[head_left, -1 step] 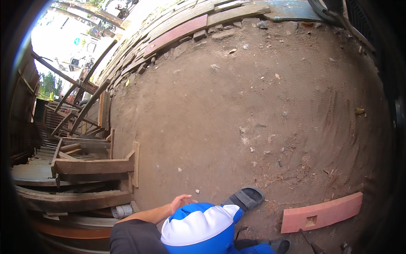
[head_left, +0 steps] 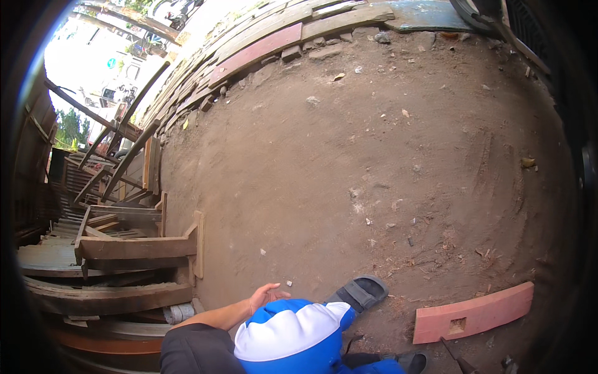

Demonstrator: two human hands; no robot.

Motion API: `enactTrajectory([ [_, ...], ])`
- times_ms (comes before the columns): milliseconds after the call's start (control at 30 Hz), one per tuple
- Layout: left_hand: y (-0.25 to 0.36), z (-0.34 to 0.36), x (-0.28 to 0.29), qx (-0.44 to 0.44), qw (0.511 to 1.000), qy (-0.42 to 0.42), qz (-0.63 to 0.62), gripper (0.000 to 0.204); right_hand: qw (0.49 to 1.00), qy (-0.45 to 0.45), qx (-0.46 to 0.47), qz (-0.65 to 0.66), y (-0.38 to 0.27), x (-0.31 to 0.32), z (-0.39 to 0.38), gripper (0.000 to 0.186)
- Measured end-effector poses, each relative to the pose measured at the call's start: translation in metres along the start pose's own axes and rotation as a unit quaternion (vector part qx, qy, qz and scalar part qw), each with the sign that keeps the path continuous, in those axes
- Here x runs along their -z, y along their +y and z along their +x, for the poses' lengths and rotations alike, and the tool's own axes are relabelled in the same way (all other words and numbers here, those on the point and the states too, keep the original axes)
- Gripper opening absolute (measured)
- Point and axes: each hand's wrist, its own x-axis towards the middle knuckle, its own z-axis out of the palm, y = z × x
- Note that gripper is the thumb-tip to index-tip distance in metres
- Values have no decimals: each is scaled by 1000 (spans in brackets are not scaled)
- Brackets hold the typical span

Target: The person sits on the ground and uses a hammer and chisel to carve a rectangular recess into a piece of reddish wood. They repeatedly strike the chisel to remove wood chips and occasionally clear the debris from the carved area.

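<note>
My left hand (head_left: 266, 297) reaches out past my blue and white clothing (head_left: 283, 336), with its fingers stretched and apart. Nothing shows in its grasp, though the clothing covers its lower part. Beyond the fingertips, a small pale stone lies on the dirt. My right hand is out of sight. To the right, a flat pink wooden board (head_left: 489, 311) with a square hole cut into it lies near the lower edge. A thin-shafted tool with a dark handle (head_left: 464, 365) rests with its tip at the board's near edge. What kind of tool it is I cannot tell.
A grey sandal (head_left: 361, 293) on my foot stands on the dirt ground (head_left: 280, 174), among stones and wood chips. Wooden frames (head_left: 137, 247) and stacked timber crowd the left side. Planks (head_left: 261, 55) line the far edge, with a wheel (head_left: 473, 15) at the far right.
</note>
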Motion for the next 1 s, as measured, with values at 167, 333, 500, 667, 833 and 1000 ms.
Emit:
enactTrajectory([
  [167,13,27,-8,-54,996,-35,63,48,999,27,-19,31,13,-4,-9,36],
  [333,-144,222,-13,-110,959,-250,-70,51,994,60,-42,87,34,-9,-14,39],
  [500,5,282,-11,-325,746,-578,62,46,990,95,97,-32,84,-8,-23,42],
  [667,173,179,-135,-610,521,-455,386,49,960,141,29,240,42,-40,-39,30],
  [833,225,77,-195,-649,305,-183,672,72,978,98,90,160,18,-19,-22,31],
  [1000,176,96,-219,-738,293,-128,594,87,979,75,115,153,19,-7,-34,36],
])
